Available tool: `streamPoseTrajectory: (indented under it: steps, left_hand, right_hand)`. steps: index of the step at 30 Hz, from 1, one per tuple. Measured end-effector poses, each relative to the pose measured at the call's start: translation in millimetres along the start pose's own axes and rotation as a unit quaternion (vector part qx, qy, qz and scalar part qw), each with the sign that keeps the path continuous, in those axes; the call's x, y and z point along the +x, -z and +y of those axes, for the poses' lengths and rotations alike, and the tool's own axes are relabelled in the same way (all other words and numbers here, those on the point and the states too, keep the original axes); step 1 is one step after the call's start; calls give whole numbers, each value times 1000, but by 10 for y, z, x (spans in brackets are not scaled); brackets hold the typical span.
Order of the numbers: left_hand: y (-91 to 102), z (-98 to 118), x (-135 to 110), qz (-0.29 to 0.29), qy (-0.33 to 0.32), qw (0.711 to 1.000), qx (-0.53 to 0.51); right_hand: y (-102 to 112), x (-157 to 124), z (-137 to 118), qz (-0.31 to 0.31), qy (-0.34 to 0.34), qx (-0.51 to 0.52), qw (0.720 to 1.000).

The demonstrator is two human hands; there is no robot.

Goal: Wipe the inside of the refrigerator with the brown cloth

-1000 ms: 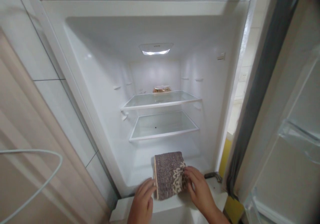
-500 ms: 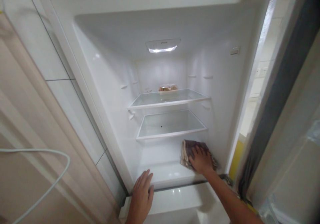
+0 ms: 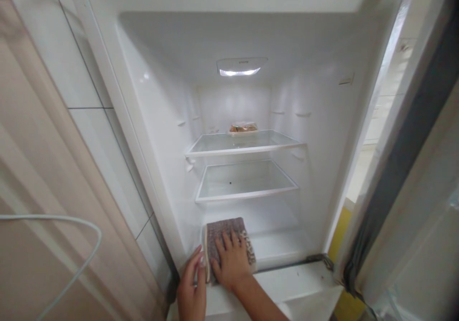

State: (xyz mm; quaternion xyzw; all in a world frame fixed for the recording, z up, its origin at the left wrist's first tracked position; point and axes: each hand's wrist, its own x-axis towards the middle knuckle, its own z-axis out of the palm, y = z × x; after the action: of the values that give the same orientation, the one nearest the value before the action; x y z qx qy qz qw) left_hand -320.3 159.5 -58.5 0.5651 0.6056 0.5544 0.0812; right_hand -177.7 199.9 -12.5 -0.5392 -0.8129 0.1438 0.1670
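Cloth (image 3: 225,226) lies beneath the right hand (image 3: 232,262), beside the left hand (image 3: 192,285).

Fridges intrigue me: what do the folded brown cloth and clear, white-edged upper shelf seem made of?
The cloth looks like matte woven textile, given its speckled, patterned surface. The shelf seems glossy glass, perhaps plastic, being see-through.

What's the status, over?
Right hand flat on folded cloth; left hand by its left edge. Cloth at front of fridge floor. Lower shelf above, behind, not blocking.
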Motion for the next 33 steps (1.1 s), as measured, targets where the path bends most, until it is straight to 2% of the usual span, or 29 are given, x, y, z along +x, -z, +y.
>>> streamPoseTrajectory:
  steps: [3, 6, 8, 10, 14, 18, 21, 23, 27, 30, 33]
  left_hand:
    - [128, 113, -35, 41, 59, 997, -38]
    - [152, 191, -89, 38, 63, 997, -34]
    - [89, 206, -137, 22, 46, 999, -14]
    - [-12, 193, -191, -10, 16, 1000, 13]
    - [-203, 111, -232, -66, -81, 991, 80]
    - [-297, -15, -78, -86, -184, 962, 185]
    - [-343, -91, 55, -90, -240, 930, 262]
    - [-371, -121, 87, -86, -270, 909, 305]
    - [-396, -159, 72, -66, -316, 877, 355]
    - [-365, -185, 123, -66, -351, 859, 366]
    - [-322, -213, 241, -87, -385, 847, 357]
  right_hand:
    - [-66, 157, -376, -31, 43, -3, 999]
    - [-45, 242, -386, -39, 62, -10, 997]
    - [-21, 239, -240, -37, 54, -3, 998]
    - [2, 203, -29, -19, 11, -9, 1000]
    - [132, 75, 551, 28, -73, -56, 995]
    - [414, -110, 1270, 46, -165, -108, 979]
    - [543, -267, 1631, 52, -208, -136, 967]
    - [523, -359, 1715, 70, -203, -152, 965]
    - [369, -421, 1703, 108, -180, -167, 963]
    - [336, -262, 1734, 94, -194, -154, 964]
    - [373, 65, 1846, 71, -217, -147, 963]
